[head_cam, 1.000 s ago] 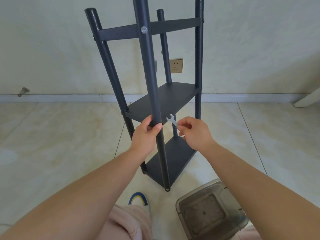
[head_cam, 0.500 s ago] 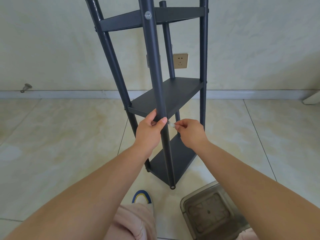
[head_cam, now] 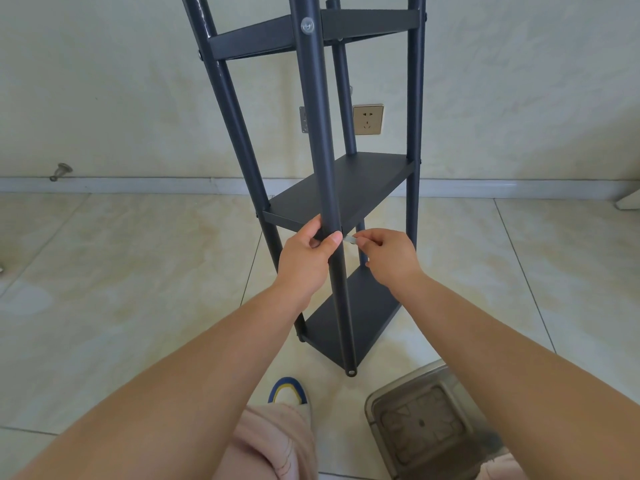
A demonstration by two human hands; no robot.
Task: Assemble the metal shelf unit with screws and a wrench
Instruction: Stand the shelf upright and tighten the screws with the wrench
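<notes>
My left hand (head_cam: 306, 259) wraps the near post (head_cam: 320, 140) of the dark metal shelf unit (head_cam: 346, 188) at its middle shelf. My right hand (head_cam: 389, 254) pinches the small wrench (head_cam: 350, 239) against that joint. The unit stands on the tiled floor (head_cam: 121, 271).

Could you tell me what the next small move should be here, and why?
Probably a short wrench turn: the right hand pinches the small silver flat wrench with its head at the joint of the dark metal front post and the middle shelf, while the left hand grips that post.
</notes>
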